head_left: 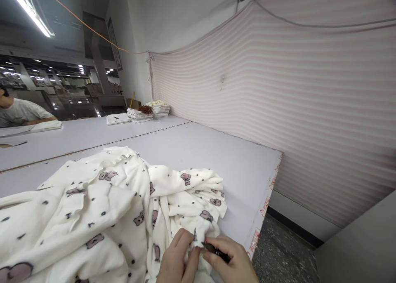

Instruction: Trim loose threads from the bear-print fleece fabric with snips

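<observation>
White plush fabric [120, 217], printed with pinkish-brown bears and small dark marks, lies in a crumpled heap at the front of the table. At its near right part, my left hand [179, 258] is closed, pinching a gathered bit of the cloth between thumb and fingers. Just to the right, my right hand [230, 260] grips a small black tool [217, 251] whose tip points left toward the pinched cloth. The fingers of both hands almost meet there. What kind of tool it is cannot be made out, since the fingers cover part of it.
The pale table [241, 163] ends at a taped right edge, with speckled floor [284, 241] below. Folded cloth stacks [139, 114] stand at the back. Striped pink fabric [278, 89] hangs along the right. Another person [23, 112] leans at the far left.
</observation>
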Available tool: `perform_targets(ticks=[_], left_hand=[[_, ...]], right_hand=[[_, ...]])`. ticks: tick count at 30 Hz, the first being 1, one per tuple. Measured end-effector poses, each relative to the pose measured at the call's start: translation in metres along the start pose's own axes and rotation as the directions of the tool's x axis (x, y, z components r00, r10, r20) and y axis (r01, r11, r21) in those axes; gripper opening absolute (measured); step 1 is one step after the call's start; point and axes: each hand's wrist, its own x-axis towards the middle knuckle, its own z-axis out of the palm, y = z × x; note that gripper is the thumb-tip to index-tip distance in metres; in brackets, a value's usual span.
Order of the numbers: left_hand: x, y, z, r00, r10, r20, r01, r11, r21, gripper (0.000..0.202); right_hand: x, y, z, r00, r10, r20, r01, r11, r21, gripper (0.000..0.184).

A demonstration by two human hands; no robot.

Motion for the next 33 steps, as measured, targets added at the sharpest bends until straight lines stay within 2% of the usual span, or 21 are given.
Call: perform_targets(ticks=[3,7,9,10,11,14,16,18,21,25,27,30,33], left_hand=[[-0.001,-0.003,0.001,1.000,0.016,-0.010,-0.016,1.000,-0.015,0.014],[-0.001,-0.007,0.000,0.999,0.012,-0.035,-0.014,0.999,-0.047,0.010],[0.000,-0.008,-0.004,0.997,-0.067,0.035,0.070,0.994,-0.087,0.009],[0.002,-0.008,-0.008,0.987,-0.123,0.103,0.134,0.985,-0.109,0.007],[0.004,-0.008,-0.011,0.965,-0.179,0.190,0.206,0.970,-0.130,0.010],[0.010,-0.003,-0.022,0.853,-0.317,0.414,0.426,0.881,-0.204,0.026],[0.014,0.001,-0.028,0.797,-0.381,0.469,0.541,0.796,-0.274,0.030],[0.016,0.005,-0.032,0.773,-0.407,0.486,0.598,0.724,-0.345,0.031],[0.015,0.006,-0.032,0.783,-0.365,0.504,0.594,0.681,-0.428,0.031],[0.011,-0.003,-0.028,0.793,-0.342,0.504,0.572,0.701,-0.425,0.033],[0.010,-0.009,-0.026,0.803,-0.321,0.501,0.525,0.780,-0.341,0.037],[0.011,-0.011,-0.025,0.818,-0.282,0.502,0.411,0.897,-0.166,0.035],[0.012,-0.009,-0.022,0.832,-0.266,0.486,0.365,0.924,-0.118,0.034]], right_hand=[[-0.002,0.002,0.003,0.999,-0.024,-0.026,0.024,1.000,-0.007,0.023],[-0.003,0.003,0.009,0.978,-0.036,-0.207,0.033,0.999,-0.018,0.030],[0.001,0.002,0.010,0.971,-0.082,-0.223,0.079,0.997,-0.021,0.026],[0.004,0.002,0.011,0.973,-0.108,-0.203,0.108,0.994,-0.010,0.021],[0.008,0.001,0.011,0.976,-0.129,-0.177,0.133,0.991,0.012,0.017],[0.016,0.001,0.012,0.978,-0.106,-0.180,0.116,0.992,0.050,0.015],[0.017,0.003,0.016,0.973,-0.052,-0.225,0.063,0.997,0.045,0.014],[0.013,0.006,0.019,0.978,-0.027,-0.208,0.049,0.994,0.102,0.012],[0.008,0.007,0.021,0.987,-0.103,-0.122,0.129,0.964,0.232,0.014],[0.005,0.005,0.022,0.965,-0.253,-0.072,0.261,0.957,0.131,0.017],[0.005,0.006,0.024,0.967,-0.242,-0.079,0.247,0.967,0.068,0.011],[0.004,0.007,0.032,0.969,-0.178,-0.168,0.189,0.981,0.047,0.014],[0.005,0.007,0.038,0.967,-0.088,-0.237,0.118,0.986,0.116,0.024]])
